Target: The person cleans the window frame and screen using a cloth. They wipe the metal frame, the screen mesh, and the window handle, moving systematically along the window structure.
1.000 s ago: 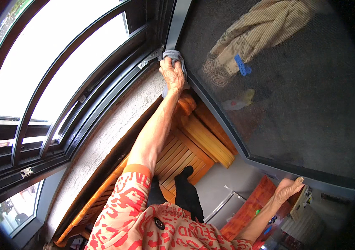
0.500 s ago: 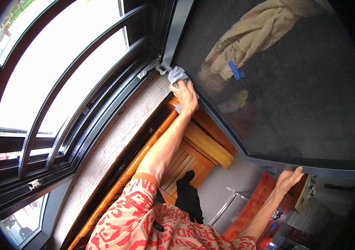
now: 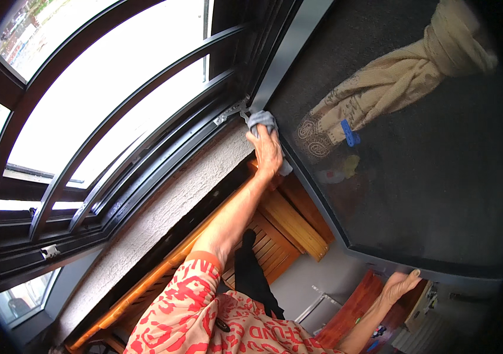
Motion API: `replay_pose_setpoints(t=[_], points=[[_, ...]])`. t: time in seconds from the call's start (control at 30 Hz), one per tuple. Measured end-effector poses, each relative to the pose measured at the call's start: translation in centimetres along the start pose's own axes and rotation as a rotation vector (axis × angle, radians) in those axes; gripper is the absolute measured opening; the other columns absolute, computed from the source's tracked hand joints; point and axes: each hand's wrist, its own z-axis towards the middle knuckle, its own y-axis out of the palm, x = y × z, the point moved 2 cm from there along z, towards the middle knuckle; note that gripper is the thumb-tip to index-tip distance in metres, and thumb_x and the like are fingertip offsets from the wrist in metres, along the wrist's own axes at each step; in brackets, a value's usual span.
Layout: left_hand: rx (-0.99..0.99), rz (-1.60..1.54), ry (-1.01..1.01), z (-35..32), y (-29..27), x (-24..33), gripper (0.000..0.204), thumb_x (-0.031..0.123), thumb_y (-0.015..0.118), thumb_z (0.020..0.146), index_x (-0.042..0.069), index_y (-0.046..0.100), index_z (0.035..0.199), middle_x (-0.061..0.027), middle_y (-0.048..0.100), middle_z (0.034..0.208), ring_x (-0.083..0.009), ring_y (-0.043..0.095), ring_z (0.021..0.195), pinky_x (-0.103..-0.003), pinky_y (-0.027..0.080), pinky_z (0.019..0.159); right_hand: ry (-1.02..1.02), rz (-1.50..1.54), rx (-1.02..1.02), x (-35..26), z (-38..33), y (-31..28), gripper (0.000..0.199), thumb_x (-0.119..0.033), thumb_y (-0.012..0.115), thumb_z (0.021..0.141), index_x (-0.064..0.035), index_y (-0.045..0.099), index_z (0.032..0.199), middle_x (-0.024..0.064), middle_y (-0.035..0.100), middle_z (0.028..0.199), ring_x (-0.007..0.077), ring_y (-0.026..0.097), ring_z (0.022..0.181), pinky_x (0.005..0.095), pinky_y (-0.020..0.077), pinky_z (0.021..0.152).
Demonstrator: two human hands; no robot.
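My left hand point(image 3: 268, 154) is closed round a grey cloth point(image 3: 261, 120) and presses it to the hinge-side corner of a swung-open window sash. The sash has a grey frame point(image 3: 326, 215) and a dark screen-like panel point(image 3: 434, 177). Beside the cloth, a metal hinge arm point(image 3: 228, 114) joins the sash to the black window frame. Lower right, my right hand point(image 3: 400, 287) grips the sash's bottom edge; its thumb shows, while the other fingers are partly hidden.
Curved black bars point(image 3: 80, 138) cross the bright window opening at left. A rough white sill point(image 3: 163, 206) runs below it. Under my left arm are a wooden slatted seat point(image 3: 269, 245) and my dark trouser leg point(image 3: 251, 271). A knotted tan curtain point(image 3: 381, 82) and a blue strip point(image 3: 350, 133) appear in the panel.
The view has shifted, so the window and sash sit differently in the picture. My left hand and the cloth remain at the sash corner; my right hand still holds the lower edge.
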Motion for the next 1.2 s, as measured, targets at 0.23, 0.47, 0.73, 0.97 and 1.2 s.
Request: replay_pose_setpoints(t=[0.23, 0.47, 0.73, 0.97, 1.2], points=[[0.141, 0.077, 0.106, -1.3, 1.8, 0.3, 0.044, 0.005, 0.053, 0.088, 0.01, 0.036, 0.128, -0.0279, 0.033, 0.114, -0.0487, 0.044, 0.101, -0.049, 0.04, 0.086, 0.034, -0.001, -0.04, -0.4, -0.2, 0.1, 0.059, -0.025, 0.054, 0.093, -0.0026, 0.029, 0.141, 0.0155, 0.029, 0.147, 0.0295, 0.036, 0.129, 0.044, 0.0225, 0.11], [0.065, 0.164, 0.138, -6.6, 2.4, 0.6, 0.054, 0.006, 0.053, 0.088, 0.013, 0.029, 0.135, -0.0274, 0.032, 0.118, -0.0464, 0.039, 0.108, -0.048, 0.038, 0.088, 0.225, 0.083, -0.216, -0.5, 0.7, -2.9, 0.064, -0.026, 0.064, 0.085, -0.0016, 0.036, 0.137, 0.0144, 0.034, 0.144, 0.0289, 0.038, 0.127, 0.0444, 0.025, 0.108], [-0.246, 0.142, 0.041, -7.1, -1.5, 1.5, 0.025, 0.026, 0.05, 0.085, 0.011, 0.052, 0.106, -0.0253, 0.04, 0.109, -0.0445, 0.052, 0.096, -0.049, 0.045, 0.081, 0.348, 0.092, -0.34, -0.4, 3.0, -3.3, 0.066, -0.026, 0.068, 0.08, -0.0024, 0.04, 0.134, 0.0112, 0.04, 0.138, 0.0269, 0.041, 0.123, 0.0431, 0.0265, 0.107], [0.234, -0.044, -0.031, 0.5, 1.4, 0.3, 0.027, 0.025, 0.043, 0.093, 0.007, 0.046, 0.113, -0.0303, 0.038, 0.105, -0.0467, 0.045, 0.096, -0.049, 0.038, 0.085, 0.365, 0.093, -0.354, 0.7, 3.7, -3.4, 0.068, -0.026, 0.071, 0.076, -0.0034, 0.041, 0.133, 0.0089, 0.042, 0.135, 0.0256, 0.041, 0.121, 0.0418, 0.0271, 0.106], [-0.165, 0.089, 0.006, 0.0, -1.9, -0.1, 0.028, 0.023, 0.048, 0.09, 0.009, 0.045, 0.115, -0.0265, 0.04, 0.108, -0.0466, 0.048, 0.1, -0.049, 0.039, 0.087, 0.395, 0.085, -0.286, 1.8, 2.8, -3.7, 0.071, -0.026, 0.074, 0.073, -0.0044, 0.043, 0.132, 0.0067, 0.045, 0.132, 0.0242, 0.042, 0.12, 0.0405, 0.0278, 0.105]])
